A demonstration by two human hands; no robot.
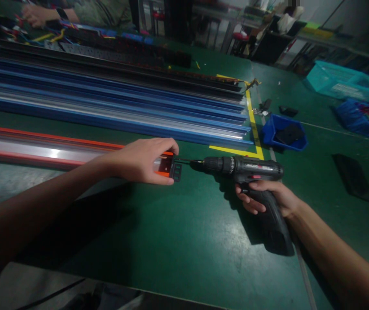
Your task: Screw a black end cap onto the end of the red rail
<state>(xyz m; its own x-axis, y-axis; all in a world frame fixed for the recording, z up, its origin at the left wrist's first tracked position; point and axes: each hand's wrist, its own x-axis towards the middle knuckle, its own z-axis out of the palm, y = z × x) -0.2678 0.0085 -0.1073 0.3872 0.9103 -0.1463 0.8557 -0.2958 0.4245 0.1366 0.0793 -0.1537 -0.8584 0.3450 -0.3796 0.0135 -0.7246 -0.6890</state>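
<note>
My left hand [145, 161] is closed over the right end of a long profile with orange edges [51, 150], thumb and fingers on either side of it. A black end cap [175, 168] with small slots sits at that end. My right hand [265, 196] grips the handle of a black cordless drill [245, 168], a finger near its trigger. The drill lies level and points left, and its long thin bit [187, 161] reaches the upper part of the end cap. Whether a screw is at the tip is too small to tell.
Several blue profiles [139, 112] lie behind, ending near yellow tape [258, 148]. To the right are a blue bin [268, 135] with black parts, a flat black piece [354, 176] and a teal basket [339, 82]. Across the table, another person's hand [37, 15] is beside wires.
</note>
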